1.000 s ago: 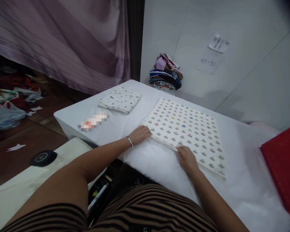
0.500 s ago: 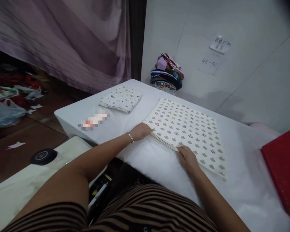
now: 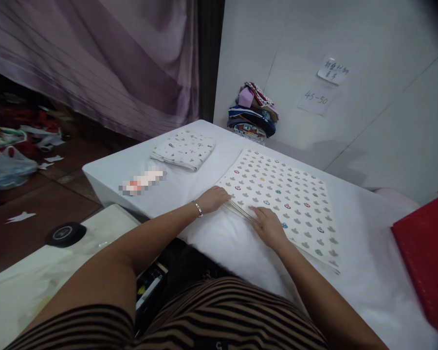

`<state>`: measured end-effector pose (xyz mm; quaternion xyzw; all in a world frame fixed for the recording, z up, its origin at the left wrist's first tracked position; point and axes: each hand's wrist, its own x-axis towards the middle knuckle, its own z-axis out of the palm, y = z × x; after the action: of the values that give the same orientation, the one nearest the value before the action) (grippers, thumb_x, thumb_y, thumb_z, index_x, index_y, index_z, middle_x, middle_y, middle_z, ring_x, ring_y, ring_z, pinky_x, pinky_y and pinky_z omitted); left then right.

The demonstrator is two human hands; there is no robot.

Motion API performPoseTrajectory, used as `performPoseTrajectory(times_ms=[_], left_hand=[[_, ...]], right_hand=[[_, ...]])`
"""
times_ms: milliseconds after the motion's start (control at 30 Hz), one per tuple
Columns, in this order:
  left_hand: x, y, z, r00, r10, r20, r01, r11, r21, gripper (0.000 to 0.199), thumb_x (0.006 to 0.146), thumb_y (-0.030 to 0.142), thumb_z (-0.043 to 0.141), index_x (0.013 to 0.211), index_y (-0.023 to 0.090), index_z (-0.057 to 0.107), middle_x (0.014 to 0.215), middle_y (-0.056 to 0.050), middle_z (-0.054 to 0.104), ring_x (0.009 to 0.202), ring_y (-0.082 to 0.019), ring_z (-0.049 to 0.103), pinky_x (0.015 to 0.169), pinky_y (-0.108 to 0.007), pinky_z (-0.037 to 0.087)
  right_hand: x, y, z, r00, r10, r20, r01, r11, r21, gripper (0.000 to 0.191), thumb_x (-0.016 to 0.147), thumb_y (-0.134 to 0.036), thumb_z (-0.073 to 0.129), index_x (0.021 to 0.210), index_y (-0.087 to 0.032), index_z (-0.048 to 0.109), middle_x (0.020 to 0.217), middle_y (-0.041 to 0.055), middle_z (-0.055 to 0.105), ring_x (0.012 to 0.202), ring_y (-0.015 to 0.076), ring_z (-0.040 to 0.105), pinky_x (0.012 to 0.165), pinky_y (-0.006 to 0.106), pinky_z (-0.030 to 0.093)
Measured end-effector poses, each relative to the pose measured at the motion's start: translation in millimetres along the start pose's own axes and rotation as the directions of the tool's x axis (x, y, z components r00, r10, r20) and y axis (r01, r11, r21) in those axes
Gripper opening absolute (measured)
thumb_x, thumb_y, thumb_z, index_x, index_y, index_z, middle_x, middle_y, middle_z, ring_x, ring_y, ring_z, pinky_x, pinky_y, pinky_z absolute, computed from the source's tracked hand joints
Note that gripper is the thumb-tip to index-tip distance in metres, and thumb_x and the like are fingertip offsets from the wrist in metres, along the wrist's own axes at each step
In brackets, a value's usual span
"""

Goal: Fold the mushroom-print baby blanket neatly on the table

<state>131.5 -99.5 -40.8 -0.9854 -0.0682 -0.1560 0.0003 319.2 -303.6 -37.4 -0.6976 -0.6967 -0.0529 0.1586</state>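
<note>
A folded cream cloth [image 3: 277, 194] with rows of grey cloud-like prints and a few coloured ones lies flat on the white-covered table [image 3: 190, 194]. At its near left corner, my left hand [image 3: 214, 198] is closed on the layered edge. My right hand [image 3: 270, 226] is on the same near edge, a short way to the right, fingers over the top and thumb at the edge, pinching the layers. A second folded cloth [image 3: 184, 149], white with small scattered prints, lies farther back on the left.
A pile of folded fabrics [image 3: 252, 112] stands by the wall behind the table. A red object [image 3: 425, 257] is at the right edge. A pixelated item [image 3: 142, 180] lies at the table's left. On a pale surface at lower left sits a round black object [image 3: 66, 234].
My right hand has slid left along the cloth's near edge, closer to my left hand. My left hand stays at the corner, and the cloth lies almost unchanged.
</note>
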Motion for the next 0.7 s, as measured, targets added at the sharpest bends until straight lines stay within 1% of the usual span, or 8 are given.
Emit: performPoseTrajectory(times_ms=[167, 267, 333, 367, 433, 500, 633, 700], left_hand=[[3, 1, -0.6, 1.0, -0.009, 0.021, 0.009, 1.0, -0.009, 0.02, 0.087, 0.016, 0.045, 0.1, 0.018, 0.061, 0.089, -0.006, 0.066, 0.087, -0.017, 0.056, 0.079, -0.032, 0.04], [2, 3, -0.7, 0.998, -0.059, 0.013, 0.059, 0.997, -0.044, 0.019, 0.088, 0.018, 0.045, 0.1, 0.018, 0.06, 0.089, -0.004, 0.065, 0.087, -0.017, 0.056, 0.079, -0.032, 0.041], [-3, 6, 1.4, 0.985, -0.156, -0.078, 0.15, 0.986, -0.076, 0.018, 0.088, 0.022, 0.046, 0.1, 0.019, 0.059, 0.095, -0.005, 0.064, 0.092, -0.017, 0.055, 0.081, -0.033, 0.041], [-6, 8, 3.0, 0.962, -0.234, -0.141, 0.222, 0.971, -0.094, 0.017, 0.088, 0.023, 0.047, 0.099, 0.019, 0.059, 0.097, -0.006, 0.064, 0.094, -0.018, 0.054, 0.081, -0.033, 0.041], [-14, 12, 6.9, 0.883, -0.404, -0.237, 0.383, 0.914, -0.13, 0.013, 0.087, 0.027, 0.05, 0.093, 0.019, 0.058, 0.095, -0.006, 0.062, 0.092, -0.019, 0.053, 0.078, -0.034, 0.042], [-20, 16, 10.2, 0.804, -0.529, -0.27, 0.507, 0.848, -0.154, 0.012, 0.085, 0.031, 0.053, 0.084, 0.019, 0.056, 0.086, -0.006, 0.06, 0.084, -0.02, 0.053, 0.073, -0.034, 0.043], [-19, 19, 12.2, 0.674, -0.667, -0.317, 0.631, 0.743, -0.224, 0.021, 0.083, 0.038, 0.056, 0.073, 0.021, 0.051, 0.079, -0.003, 0.057, 0.077, -0.018, 0.053, 0.063, -0.031, 0.041], [-15, 20, 10.9, 0.631, -0.715, -0.302, 0.662, 0.699, -0.27, 0.025, 0.082, 0.041, 0.055, 0.069, 0.021, 0.05, 0.076, -0.002, 0.057, 0.071, -0.016, 0.053, 0.058, -0.028, 0.038]], right_hand=[[65, -41, 9, 0.993, 0.0, 0.117, -0.002, 1.0, 0.015, 0.026, 0.089, -0.031, 0.049, 0.108, -0.018, 0.06, 0.101, 0.0094, 0.061, 0.095, 0.0225, 0.052, 0.082, 0.033, 0.04], [83, -48, 17, 0.985, 0.055, 0.162, -0.061, 0.998, 0.028, 0.021, 0.092, -0.026, 0.043, 0.097, -0.019, 0.062, 0.094, 0.0069, 0.062, 0.091, 0.0195, 0.054, 0.077, 0.029, 0.04], [85, -46, 22, 0.982, 0.094, 0.165, -0.105, 0.993, 0.06, 0.023, 0.094, -0.024, 0.039, 0.094, -0.02, 0.062, 0.094, 0.0052, 0.062, 0.09, 0.0175, 0.054, 0.075, 0.027, 0.039], [83, -44, 23, 0.98, 0.105, 0.171, -0.119, 0.99, 0.072, 0.023, 0.094, -0.025, 0.039, 0.094, -0.02, 0.062, 0.094, 0.0046, 0.062, 0.09, 0.0168, 0.055, 0.074, 0.027, 0.039], [79, -41, 26, 0.976, 0.103, 0.192, -0.12, 0.99, 0.075, 0.021, 0.093, -0.03, 0.042, 0.095, -0.021, 0.061, 0.095, 0.004, 0.062, 0.09, 0.0164, 0.055, 0.071, 0.026, 0.039], [75, -42, 28, 0.974, 0.074, 0.213, -0.088, 0.994, 0.057, 0.021, 0.092, -0.036, 0.046, 0.097, -0.022, 0.06, 0.097, 0.0041, 0.061, 0.091, 0.017, 0.055, 0.069, 0.026, 0.039], [74, -48, 30, 0.976, 0.018, 0.215, -0.025, 0.999, 0.031, 0.021, 0.088, -0.04, 0.052, 0.097, -0.022, 0.059, 0.099, 0.0048, 0.06, 0.092, 0.0185, 0.054, 0.068, 0.026, 0.038], [77, -48, 31, 0.977, 0.025, 0.211, -0.039, 0.998, 0.058, 0.018, 0.089, -0.035, 0.049, 0.095, -0.022, 0.06, 0.096, 0.0043, 0.06, 0.088, 0.0174, 0.054, 0.067, 0.026, 0.038]])
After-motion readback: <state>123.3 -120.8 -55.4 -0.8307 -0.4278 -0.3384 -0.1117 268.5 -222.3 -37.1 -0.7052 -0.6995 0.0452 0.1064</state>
